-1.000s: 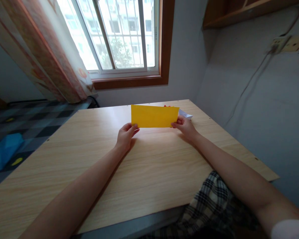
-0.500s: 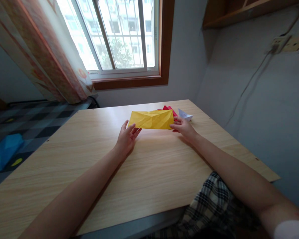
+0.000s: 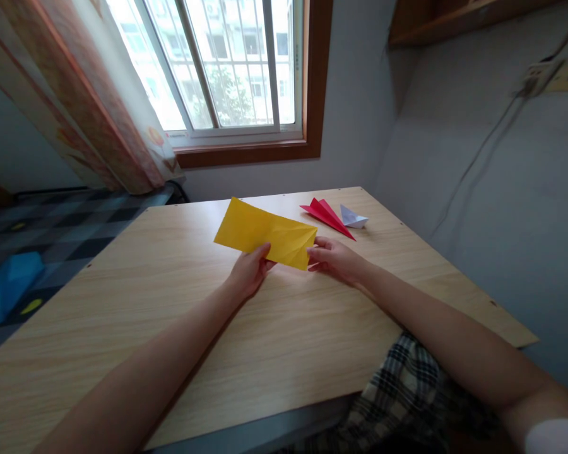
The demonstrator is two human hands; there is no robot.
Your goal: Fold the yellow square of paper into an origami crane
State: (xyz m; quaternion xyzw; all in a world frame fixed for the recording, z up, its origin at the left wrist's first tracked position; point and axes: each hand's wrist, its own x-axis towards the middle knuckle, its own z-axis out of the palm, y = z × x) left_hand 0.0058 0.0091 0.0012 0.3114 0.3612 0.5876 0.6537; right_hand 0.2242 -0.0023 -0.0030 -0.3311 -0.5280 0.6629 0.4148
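A folded sheet of yellow paper [image 3: 267, 232] is held above the table, tilted so that its right end is lower. Creases run across its right part. My left hand [image 3: 250, 270] pinches the lower edge near the middle, thumb on the front face and the other fingers behind. At the right end, my right hand [image 3: 336, 258] has its fingers closed on the short edge. Beyond my right hand a red paper plane [image 3: 329, 217] lies on the table, with a small white paper boat [image 3: 353, 217] beside it.
The light wood table [image 3: 208, 353] reaches toward the window wall. Blue folded paper [image 3: 12, 284] lies on a checked cloth [image 3: 80, 227] at left. A cord [image 3: 473, 164] hangs along the right wall. Plaid fabric [image 3: 397, 378] shows at the table's near edge.
The yellow paper has shifted left and tilted, its left end rising. My left hand has moved from its left corner to the lower edge. The red plane is now uncovered.
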